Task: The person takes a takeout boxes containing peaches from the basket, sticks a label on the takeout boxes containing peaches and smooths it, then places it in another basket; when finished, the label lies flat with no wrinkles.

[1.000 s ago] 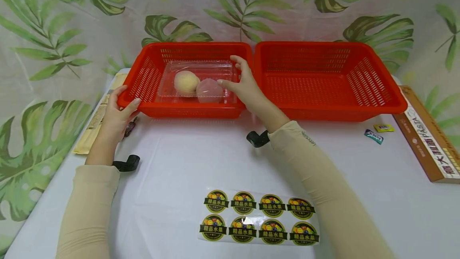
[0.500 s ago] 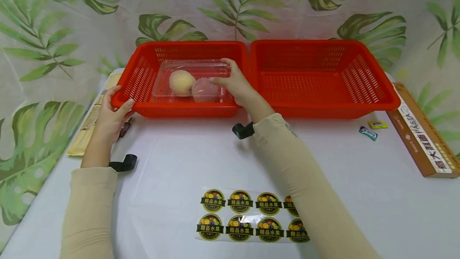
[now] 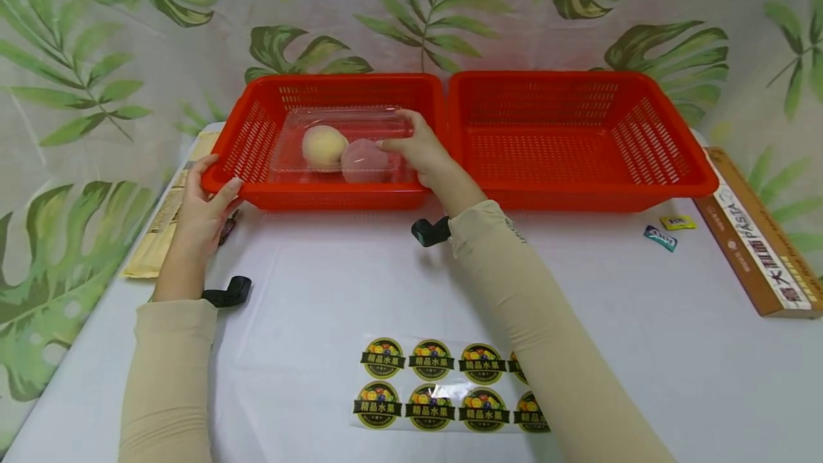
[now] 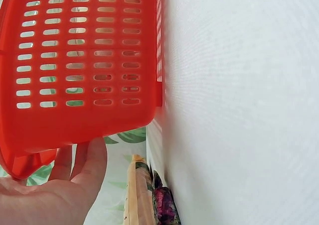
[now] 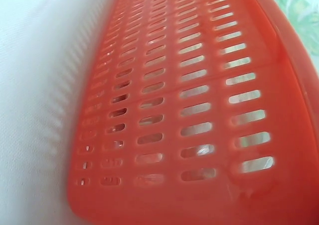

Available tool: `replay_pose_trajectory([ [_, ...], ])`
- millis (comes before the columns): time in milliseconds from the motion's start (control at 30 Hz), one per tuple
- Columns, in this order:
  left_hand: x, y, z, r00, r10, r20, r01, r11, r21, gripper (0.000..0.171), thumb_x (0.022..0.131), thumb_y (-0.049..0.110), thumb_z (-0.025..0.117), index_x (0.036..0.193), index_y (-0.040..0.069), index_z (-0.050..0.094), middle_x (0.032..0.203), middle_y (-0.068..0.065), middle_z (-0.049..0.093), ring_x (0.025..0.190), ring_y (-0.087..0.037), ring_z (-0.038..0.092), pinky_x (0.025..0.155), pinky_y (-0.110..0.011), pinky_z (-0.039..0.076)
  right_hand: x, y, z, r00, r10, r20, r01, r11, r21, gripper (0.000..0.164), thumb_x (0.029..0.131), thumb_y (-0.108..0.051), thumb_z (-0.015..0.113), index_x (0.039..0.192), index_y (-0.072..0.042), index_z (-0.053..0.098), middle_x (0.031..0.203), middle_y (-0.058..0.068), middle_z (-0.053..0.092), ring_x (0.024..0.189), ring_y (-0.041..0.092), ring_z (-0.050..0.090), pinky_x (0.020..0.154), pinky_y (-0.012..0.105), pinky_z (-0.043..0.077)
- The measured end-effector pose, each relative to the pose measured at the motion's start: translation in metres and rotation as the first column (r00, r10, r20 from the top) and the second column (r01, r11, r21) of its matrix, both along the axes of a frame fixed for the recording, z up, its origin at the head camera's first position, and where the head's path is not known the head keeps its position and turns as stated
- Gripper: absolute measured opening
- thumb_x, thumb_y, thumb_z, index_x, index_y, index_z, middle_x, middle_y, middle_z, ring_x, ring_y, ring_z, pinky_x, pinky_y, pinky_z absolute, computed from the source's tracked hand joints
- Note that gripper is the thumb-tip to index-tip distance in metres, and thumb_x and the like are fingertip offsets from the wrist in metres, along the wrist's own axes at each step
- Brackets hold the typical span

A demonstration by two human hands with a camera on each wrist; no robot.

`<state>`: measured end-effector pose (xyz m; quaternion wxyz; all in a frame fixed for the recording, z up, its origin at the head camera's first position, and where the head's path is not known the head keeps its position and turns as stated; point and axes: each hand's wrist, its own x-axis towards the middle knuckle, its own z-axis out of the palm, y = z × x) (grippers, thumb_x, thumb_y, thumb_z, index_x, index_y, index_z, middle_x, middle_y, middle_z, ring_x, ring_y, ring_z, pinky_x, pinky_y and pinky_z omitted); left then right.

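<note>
In the head view a red plastic basket (image 3: pixel 334 198) stands at the back left. My left hand (image 3: pixel 204 209) holds its front left corner, thumb on the rim and fingers on the outer side; the left wrist view shows this hand (image 4: pixel 65 190) under the rim. Inside the basket lies a clear plastic box (image 3: pixel 289 152) with a pale yellow peach (image 3: pixel 324 147) and a pinkish peach (image 3: pixel 363 161). Over the box's right end reaches my right hand (image 3: pixel 424 148), fingers spread, thumb near the pinkish peach. The right wrist view shows only the basket wall (image 5: pixel 169 95).
A second red basket (image 3: pixel 579 195) adjoins on the right. A pasta box (image 3: pixel 759 234) and two small wrapped candies (image 3: pixel 661 238) lie beyond it. A sheet of round stickers (image 3: pixel 431 384) is in front. A beige package (image 3: pixel 157 227) and a dark wrapped sweet (image 3: pixel 228 227) lie at left.
My right hand has come slightly lower and left over the box's end. My left hand stays on the basket corner. The whole head view has shifted a little.
</note>
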<state>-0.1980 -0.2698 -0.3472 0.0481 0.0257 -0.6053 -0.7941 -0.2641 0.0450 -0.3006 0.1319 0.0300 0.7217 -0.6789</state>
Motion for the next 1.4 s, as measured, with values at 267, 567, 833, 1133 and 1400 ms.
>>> replay_pose_trajectory([
  [267,0.000,-0.001,0.001,1.000,0.010,0.028,-0.009,1.000,-0.015,0.064,0.080,0.010,0.064,0.133,0.024,0.031,0.142,-0.006,0.019,0.128,-0.027,0.022,0.088,-0.027,0.041,0.001,-0.001,0.001,0.999,0.035,0.012,-0.036,0.999,0.033,0.067,0.081,-0.014,0.067,0.135,-0.032,0.031,0.131,0.001,0.034,0.110,0.020,0.039,0.083,0.037,0.046],
  [567,-0.001,-0.002,0.000,1.000,0.007,0.015,-0.007,1.000,-0.002,0.063,0.081,0.009,0.063,0.133,0.023,0.031,0.142,-0.009,0.018,0.127,-0.028,0.023,0.080,-0.022,0.046,0.000,0.000,0.004,0.983,0.182,0.031,-0.184,0.977,0.109,0.069,0.087,-0.018,0.059,0.141,-0.038,0.020,0.135,0.003,0.032,0.065,0.019,0.047,0.070,0.033,0.051],
  [833,-0.002,-0.002,0.000,0.999,0.016,0.040,-0.014,0.999,-0.034,0.065,0.079,0.012,0.065,0.133,0.025,0.032,0.143,-0.006,0.019,0.128,-0.026,0.023,0.086,-0.025,0.043,0.004,-0.001,0.007,0.992,0.119,0.036,-0.122,0.987,0.106,0.066,0.085,-0.020,0.057,0.140,-0.035,0.024,0.119,0.007,0.045,0.053,0.019,0.047,0.060,0.029,0.051],
  [1133,0.000,-0.004,0.001,0.999,0.026,0.046,-0.025,0.999,-0.030,0.064,0.081,0.009,0.064,0.133,0.024,0.031,0.142,-0.007,0.019,0.127,-0.028,0.023,0.090,-0.030,0.038,0.012,-0.001,0.008,0.997,-0.035,-0.067,0.032,0.999,-0.039,0.059,0.084,-0.016,0.054,0.137,-0.031,0.032,0.106,0.003,0.045,0.074,0.021,0.044,0.063,0.027,0.044],
  [1400,-0.001,-0.004,0.001,0.999,0.007,0.039,-0.006,0.999,-0.032,0.064,0.081,0.010,0.064,0.134,0.024,0.030,0.142,-0.006,0.019,0.127,-0.027,0.023,0.093,-0.031,0.036,0.038,0.025,0.029,0.975,-0.126,-0.184,0.055,0.935,-0.350,0.054,0.085,-0.007,0.051,0.132,-0.031,0.038,0.082,0.010,0.046,0.046,0.018,0.036,0.044,0.022,0.043],
])
